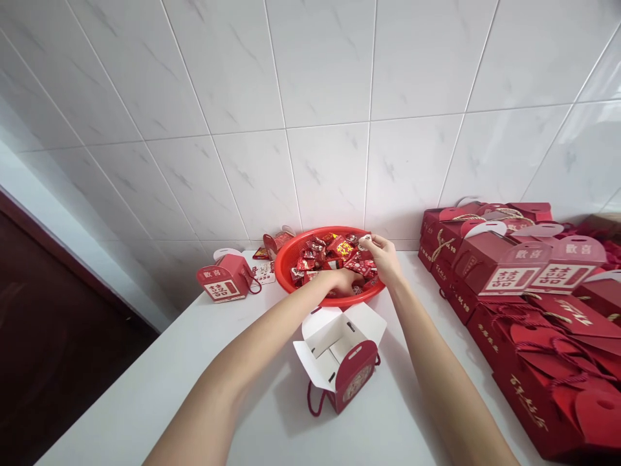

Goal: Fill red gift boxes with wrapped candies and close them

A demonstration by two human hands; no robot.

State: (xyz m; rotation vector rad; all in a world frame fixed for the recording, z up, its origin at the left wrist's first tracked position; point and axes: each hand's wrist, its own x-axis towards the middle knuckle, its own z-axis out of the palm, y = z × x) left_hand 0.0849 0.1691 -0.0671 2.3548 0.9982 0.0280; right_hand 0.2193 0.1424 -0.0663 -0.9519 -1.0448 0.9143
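Observation:
Against the tiled wall stands a round red plastic basket (286, 259) with red-wrapped candies (342, 248) in it. My left hand (348, 279) reaches down among the candies at the basket's front, its fingertips hidden. At the basket's right rim, my right hand (381, 254) pinches a small white and red packet (365, 241). In front of the basket, nearer to me, an open red box (356, 382) with white inner flaps stands on the white table. Nothing shows inside it.
A closed red gift box (226, 279) stands left of the basket, with a small red box (279, 241) behind. Many red boxes (514, 265) are piled along the right side. The white table (194, 388) ends at a left edge beside a dark door (58, 336).

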